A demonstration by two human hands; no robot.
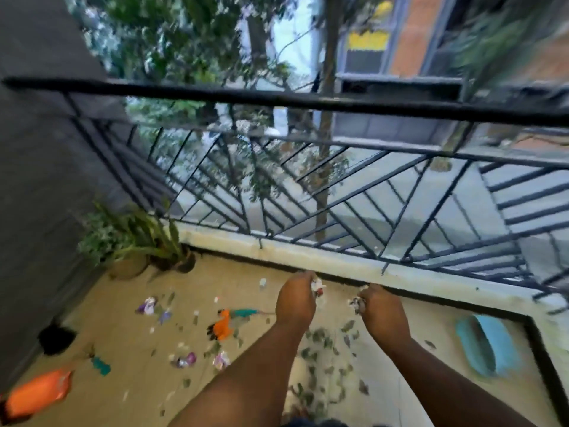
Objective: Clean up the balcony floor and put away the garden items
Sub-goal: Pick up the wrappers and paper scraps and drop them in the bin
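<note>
Both hands, left (295,298) and right (383,309), pinch scraps (317,286) in curled fingers. Step: litter collection. Next: gather leaves (320,343) at 6 o'clock into the dustpan (485,349) at 3 o'clock.

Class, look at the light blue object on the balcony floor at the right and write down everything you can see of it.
The light blue object looks like a plastic dustpan or scoop, though blur keeps me from being sure. It has a raised rim around a darker, hollow inside and lies tilted on the tan floor near the balcony's right corner, close to the dark edging below the railing. Neither hand touches it; a few dry leaves lie to its left, apart from it.
</note>
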